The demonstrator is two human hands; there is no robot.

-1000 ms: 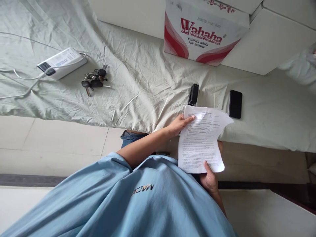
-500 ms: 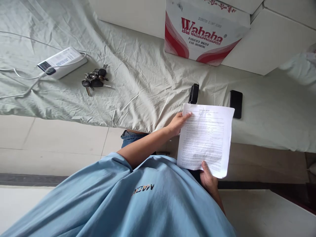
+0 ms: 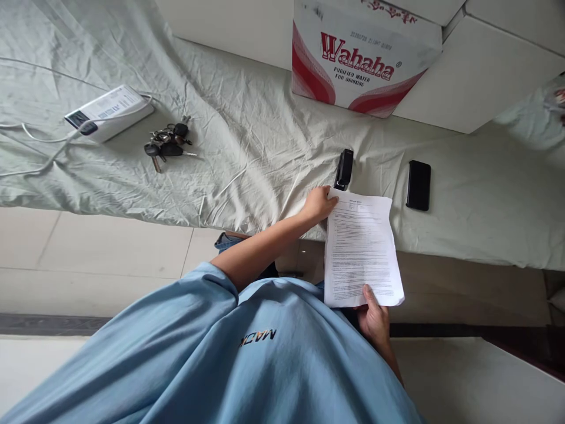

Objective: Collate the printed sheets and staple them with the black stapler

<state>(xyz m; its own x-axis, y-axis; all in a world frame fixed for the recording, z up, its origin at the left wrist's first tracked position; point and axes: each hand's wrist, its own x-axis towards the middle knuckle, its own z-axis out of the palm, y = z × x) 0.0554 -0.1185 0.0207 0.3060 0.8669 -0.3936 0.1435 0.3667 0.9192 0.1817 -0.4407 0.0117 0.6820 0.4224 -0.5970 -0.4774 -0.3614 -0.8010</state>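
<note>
**A:** Head view first — where do the printed sheets (image 3: 359, 247) sit against the two hands?

**B:** Between them. The left hand (image 3: 318, 204) pinches the far left corner, fingers closed on the paper's edge; the right hand (image 3: 374, 321) grips the near edge from below, thumb lying on top of the page. So both hands are closed on the same sheets, one at each end.

**A:** And the long axis?

**B:** It runs away from the body toward the bed, near end over the lap, far end just reaching over the edge of the wrinkled bedsheet (image 3: 247, 147). The sheets look held in the air rather than laid flat, though I can't tell whether the far corner touches the cloth.

**A:** What lies closest to that far corner?

**B:** A black stapler (image 3: 344, 169), just beyond the corner the left hand holds and a touch to its right — its length runs nearly the same way as the paper's. The left hand is clearly the nearer one; the right is well back by the blue shirt (image 3: 247, 353).

**A:** Anything else on the bed?

**B:** A black phone (image 3: 418, 185) to the right of the stapler, apart from the paper. Far to the left, a bunch of keys (image 3: 168, 146) beside a white power bank (image 3: 109, 112) with its cable, and a Wahaha water carton (image 3: 362, 56) at the back.
</note>
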